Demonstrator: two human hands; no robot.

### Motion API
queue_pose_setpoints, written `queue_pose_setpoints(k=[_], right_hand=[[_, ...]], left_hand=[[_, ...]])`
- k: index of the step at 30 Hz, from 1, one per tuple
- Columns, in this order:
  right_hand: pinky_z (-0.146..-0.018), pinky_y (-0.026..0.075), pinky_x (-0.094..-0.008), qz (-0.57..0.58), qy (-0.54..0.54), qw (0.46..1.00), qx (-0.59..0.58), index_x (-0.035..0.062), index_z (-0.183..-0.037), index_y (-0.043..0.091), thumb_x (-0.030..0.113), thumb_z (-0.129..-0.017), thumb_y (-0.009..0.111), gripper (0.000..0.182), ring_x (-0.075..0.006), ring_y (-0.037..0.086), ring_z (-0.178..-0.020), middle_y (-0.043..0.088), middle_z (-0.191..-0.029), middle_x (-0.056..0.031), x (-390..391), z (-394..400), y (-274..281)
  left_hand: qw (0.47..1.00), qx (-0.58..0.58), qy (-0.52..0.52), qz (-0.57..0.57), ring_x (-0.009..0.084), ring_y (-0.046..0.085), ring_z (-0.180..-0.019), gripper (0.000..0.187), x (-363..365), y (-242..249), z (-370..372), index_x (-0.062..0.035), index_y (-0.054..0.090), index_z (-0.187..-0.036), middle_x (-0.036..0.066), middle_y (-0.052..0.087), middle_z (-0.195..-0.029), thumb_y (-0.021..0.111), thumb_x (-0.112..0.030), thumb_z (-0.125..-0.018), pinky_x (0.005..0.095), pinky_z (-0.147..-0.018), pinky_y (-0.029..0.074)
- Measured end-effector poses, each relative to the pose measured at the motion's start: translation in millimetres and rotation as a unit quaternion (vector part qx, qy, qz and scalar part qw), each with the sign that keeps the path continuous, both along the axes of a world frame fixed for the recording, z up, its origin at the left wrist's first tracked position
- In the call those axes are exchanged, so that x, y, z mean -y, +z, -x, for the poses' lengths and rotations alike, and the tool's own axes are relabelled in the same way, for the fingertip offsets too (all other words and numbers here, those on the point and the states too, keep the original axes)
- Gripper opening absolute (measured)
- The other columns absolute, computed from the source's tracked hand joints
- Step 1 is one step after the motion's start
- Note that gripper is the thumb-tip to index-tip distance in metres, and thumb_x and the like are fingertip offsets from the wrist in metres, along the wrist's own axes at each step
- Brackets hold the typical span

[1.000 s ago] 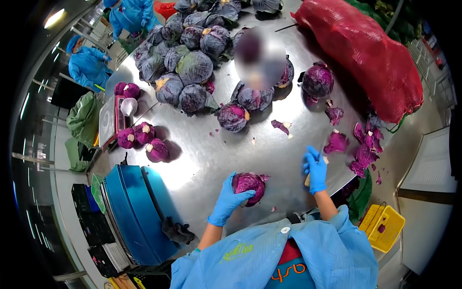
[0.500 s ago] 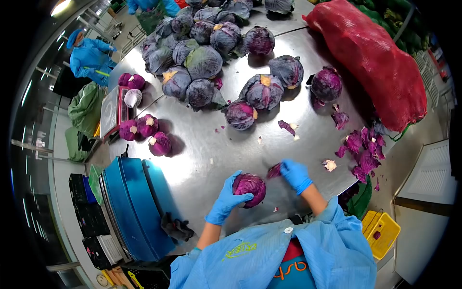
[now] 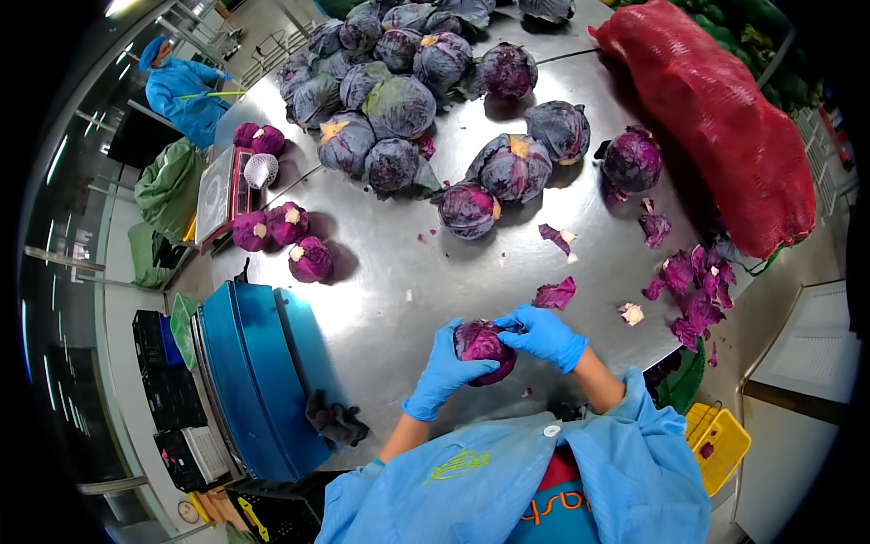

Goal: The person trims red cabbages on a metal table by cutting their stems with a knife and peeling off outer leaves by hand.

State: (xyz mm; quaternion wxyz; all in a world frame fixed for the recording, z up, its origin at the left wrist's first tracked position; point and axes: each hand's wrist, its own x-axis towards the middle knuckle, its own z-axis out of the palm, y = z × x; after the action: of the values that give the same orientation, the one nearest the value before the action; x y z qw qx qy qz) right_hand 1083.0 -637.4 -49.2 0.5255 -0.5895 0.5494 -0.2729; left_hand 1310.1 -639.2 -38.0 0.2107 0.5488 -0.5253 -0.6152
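One cabbage [image 3: 482, 354] is in the left grip [image 3: 446, 370], whose thumb and fingers are parted about as wide as the cabbage and curled against its side, above the counter [image 3: 390, 313]. The right grip [image 3: 536, 334] is partly closed, fingertips bent in at the cabbage's upper right side; whether they pinch a leaf I cannot tell. Just beyond the right grip lies a loose leaf [image 3: 555, 293]; to its right is a pale stump [image 3: 632, 314], then a leaf pile [image 3: 698, 290]. Well beyond both grips are dark whole heads [image 3: 399, 107], with a red sack [image 3: 716, 127] off to their right. Left of the left grip stands a blue bin [image 3: 249, 372], with a dark cloth [image 3: 333, 419] between. Farther out on that side, trimmed heads [image 3: 288, 223] sit beside a scale [image 3: 217, 195], and beyond them is a person in blue [image 3: 186, 95].
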Motion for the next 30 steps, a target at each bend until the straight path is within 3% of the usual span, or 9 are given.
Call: queue_pose_setpoints(k=[5,11,14,16,17,19,22,26,30], right_hand=[[-0.076,0.053,-0.0401,0.032,0.061,0.989,-0.132,0.0052,-0.098,0.071,0.039,-0.085,0.068,0.037,-0.0326,0.067,-0.083,0.068,-0.090,-0.0159,10.3,6.3,8.6],[-0.071,0.052,-0.0432,0.015,0.022,0.997,-0.075,0.0077,-0.091,0.070,0.040,-0.084,0.067,0.033,-0.0352,0.066,-0.081,0.068,-0.088,-0.0160,13.8,1.5,7.7],[-0.070,0.052,-0.0447,0.044,0.085,0.982,-0.166,0.0090,-0.088,0.070,0.037,-0.084,0.066,0.029,-0.0357,0.066,-0.080,0.068,-0.087,-0.0167,18.2,3.6,15.3],[-0.070,0.052,-0.0451,0.079,0.085,0.971,-0.211,0.0090,-0.087,0.070,0.036,-0.083,0.066,0.027,-0.0355,0.066,-0.079,0.067,-0.086,-0.0166,15.1,1.0,11.4],[-0.069,0.052,-0.0453,0.094,0.081,0.964,-0.236,0.0090,-0.087,0.070,0.035,-0.082,0.065,0.026,-0.0354,0.066,-0.079,0.067,-0.085,-0.0166,15.7,1.5,12.1],[-0.069,0.052,-0.0454,0.080,0.082,0.970,-0.216,0.0091,-0.085,0.069,0.034,-0.082,0.065,0.026,-0.0352,0.066,-0.079,0.067,-0.085,-0.0164,17.4,4.3,15.5],[-0.069,0.052,-0.0448,0.055,0.068,0.978,-0.192,0.0094,-0.084,0.069,0.032,-0.080,0.064,0.024,-0.0349,0.066,-0.078,0.068,-0.084,-0.0150,11.7,6.7,20.3],[-0.070,0.052,-0.0434,0.037,0.041,0.989,-0.140,0.0074,-0.084,0.069,0.031,-0.080,0.063,0.024,-0.0350,0.066,-0.079,0.068,-0.085,-0.0150,7.3,16.0,10.0],[-0.070,0.052,-0.0423,-0.025,-0.020,0.999,0.011,0.0065,-0.084,0.068,0.026,-0.080,0.064,0.021,-0.0349,0.066,-0.079,0.067,-0.082,-0.0160,-0.1,28.3,-19.6]], left_hand=[[1.000,-0.014,-0.013,0.005,0.0284,0.050,-0.121,0.121,3.4,-6.7,-0.8,0.0078,0.031,-0.142,0.020,0.045,-0.132,0.093,-0.043,-0.052,0.0375,-0.102,0.044],[0.998,-0.003,-0.049,0.025,0.0307,0.049,-0.124,0.119,10.0,-9.4,-1.3,0.0071,0.032,-0.143,0.021,0.044,-0.134,0.092,-0.044,-0.054,0.0390,-0.104,0.043],[0.996,0.010,-0.064,0.066,0.0312,0.048,-0.125,0.119,8.3,-12.7,-0.5,0.0067,0.031,-0.143,0.022,0.041,-0.135,0.092,-0.044,-0.055,0.0409,-0.106,0.041],[0.975,0.099,0.047,0.191,0.0302,0.051,-0.120,0.112,-8.7,-20.8,6.8,0.0070,0.034,-0.140,0.022,0.047,-0.130,0.092,-0.041,-0.057,0.0399,-0.102,0.044],[0.983,0.087,0.073,0.146,0.0292,0.053,-0.117,0.109,-9.9,-15.5,10.4,0.0074,0.037,-0.138,0.021,0.050,-0.127,0.092,-0.039,-0.057,0.0393,-0.100,0.045],[0.990,0.061,0.114,0.048,0.0274,0.058,-0.111,0.102,-18.3,-1.8,19.3,0.0082,0.041,-0.134,0.020,0.056,-0.120,0.093,-0.037,-0.058,0.0381,-0.096,0.048],[0.974,0.012,0.196,0.111,0.0247,0.062,-0.103,0.093,-29.5,-15.5,24.0,0.0086,0.048,-0.127,0.017,0.063,-0.111,0.093,-0.035,-0.059,0.0363,-0.090,0.051],[0.990,0.026,0.118,0.071,0.0276,0.056,-0.117,0.105,-12.5,-25.8,12.8,0.0113,0.043,-0.133,0.022,0.054,-0.128,0.094,-0.038,-0.056,0.0378,-0.099,0.047],[0.995,-0.024,0.086,0.040,0.0302,0.055,-0.119,0.112,-3.1,-31.2,6.7,0.0123,0.039,-0.137,0.023,0.053,-0.129,0.094,-0.040,-0.054,0.0387,-0.101,0.046]])
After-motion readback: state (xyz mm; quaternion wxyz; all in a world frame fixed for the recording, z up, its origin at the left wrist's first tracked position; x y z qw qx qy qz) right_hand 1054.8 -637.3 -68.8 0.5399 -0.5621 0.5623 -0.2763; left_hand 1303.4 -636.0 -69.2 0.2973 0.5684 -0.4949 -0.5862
